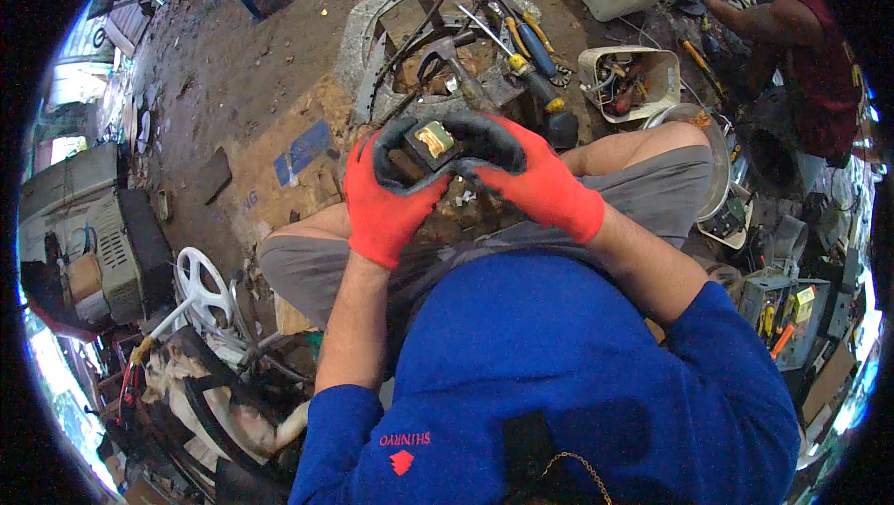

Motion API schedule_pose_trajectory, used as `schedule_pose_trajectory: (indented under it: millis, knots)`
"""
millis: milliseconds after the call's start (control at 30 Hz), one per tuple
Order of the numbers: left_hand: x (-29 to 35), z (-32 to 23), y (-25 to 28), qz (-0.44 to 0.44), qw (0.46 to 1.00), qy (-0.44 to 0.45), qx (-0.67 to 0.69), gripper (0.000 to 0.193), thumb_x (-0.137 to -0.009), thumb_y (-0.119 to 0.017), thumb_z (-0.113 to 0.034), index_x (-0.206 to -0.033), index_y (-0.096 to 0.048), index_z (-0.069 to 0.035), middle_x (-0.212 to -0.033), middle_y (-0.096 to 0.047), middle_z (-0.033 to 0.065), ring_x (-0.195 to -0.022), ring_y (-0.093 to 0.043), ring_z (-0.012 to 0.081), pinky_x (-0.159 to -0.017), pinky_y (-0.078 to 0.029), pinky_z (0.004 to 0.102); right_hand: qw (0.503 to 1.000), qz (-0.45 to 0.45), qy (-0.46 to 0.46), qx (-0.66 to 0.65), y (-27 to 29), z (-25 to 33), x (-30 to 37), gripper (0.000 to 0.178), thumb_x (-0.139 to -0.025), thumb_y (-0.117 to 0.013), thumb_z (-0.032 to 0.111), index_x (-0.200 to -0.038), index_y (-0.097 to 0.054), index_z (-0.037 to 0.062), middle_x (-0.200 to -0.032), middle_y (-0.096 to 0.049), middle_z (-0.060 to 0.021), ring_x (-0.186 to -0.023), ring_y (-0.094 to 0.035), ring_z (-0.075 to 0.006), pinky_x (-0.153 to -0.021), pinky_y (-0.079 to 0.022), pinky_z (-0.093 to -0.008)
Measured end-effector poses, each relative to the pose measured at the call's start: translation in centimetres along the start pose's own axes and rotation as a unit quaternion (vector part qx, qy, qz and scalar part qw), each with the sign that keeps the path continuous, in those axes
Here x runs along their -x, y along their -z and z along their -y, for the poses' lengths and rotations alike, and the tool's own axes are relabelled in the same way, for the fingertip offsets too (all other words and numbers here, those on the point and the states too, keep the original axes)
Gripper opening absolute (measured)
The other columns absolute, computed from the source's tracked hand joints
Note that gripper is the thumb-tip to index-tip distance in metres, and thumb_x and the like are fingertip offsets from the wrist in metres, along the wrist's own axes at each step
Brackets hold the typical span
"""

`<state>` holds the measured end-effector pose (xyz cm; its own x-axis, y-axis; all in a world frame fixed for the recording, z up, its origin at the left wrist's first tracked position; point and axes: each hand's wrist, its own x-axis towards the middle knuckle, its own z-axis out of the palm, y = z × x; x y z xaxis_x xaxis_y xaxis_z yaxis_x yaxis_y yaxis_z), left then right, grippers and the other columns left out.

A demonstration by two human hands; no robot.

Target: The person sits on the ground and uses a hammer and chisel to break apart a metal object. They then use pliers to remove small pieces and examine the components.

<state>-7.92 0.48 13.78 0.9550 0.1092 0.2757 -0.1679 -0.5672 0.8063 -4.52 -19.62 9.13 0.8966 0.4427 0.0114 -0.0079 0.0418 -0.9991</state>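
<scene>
Small transformer (pixel 434 140) gripped at picture centre by left hand (pixel 386 190) and right hand (pixel 521 170), fingers closed round it; copper winding not yet stripped. Screwdrivers (pixel 533 51) lie at 12 o'clock.

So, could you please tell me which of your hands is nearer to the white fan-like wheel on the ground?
Left. The left hand is on the wheel's side; the right hand is farther across. Both grip the small metal block above the knees, well away from the wheel.
</scene>
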Motion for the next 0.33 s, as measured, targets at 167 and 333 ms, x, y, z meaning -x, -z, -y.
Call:
schedule_pose_trajectory:
  millis: [167,333]
  knots:
    - [0.5,0.2,0.0,0.022,0.998,-0.007,-0.052,0.057,-0.061,-0.087,-0.019,-0.112,-0.066,-0.005,-0.108,-0.067,0.0138,-0.103,-0.063,0.0308,-0.092,-0.048,0.0409,0.992,-0.03,0.049,0.113,0.3,0.9,0.3,0.062,-0.081,-0.077,0.025,-0.135,-0.055,0.0046,-0.133,-0.058,-0.0216,-0.124,-0.057,-0.0357,-0.106,-0.044,-0.041]
    - [0.5,-0.8,0.7,0.113,0.985,0.015,-0.125,0.059,-0.066,-0.083,-0.028,-0.116,-0.064,-0.006,-0.116,-0.064,0.014,-0.112,-0.059,0.0317,-0.1,-0.043,0.0454,0.968,0.031,0.072,0.239,1.0,1.6,-0.1,0.063,-0.08,-0.079,0.017,-0.137,-0.052,0.0061,-0.132,-0.061,-0.0139,-0.121,-0.06,-0.027,-0.103,-0.046,-0.0365]
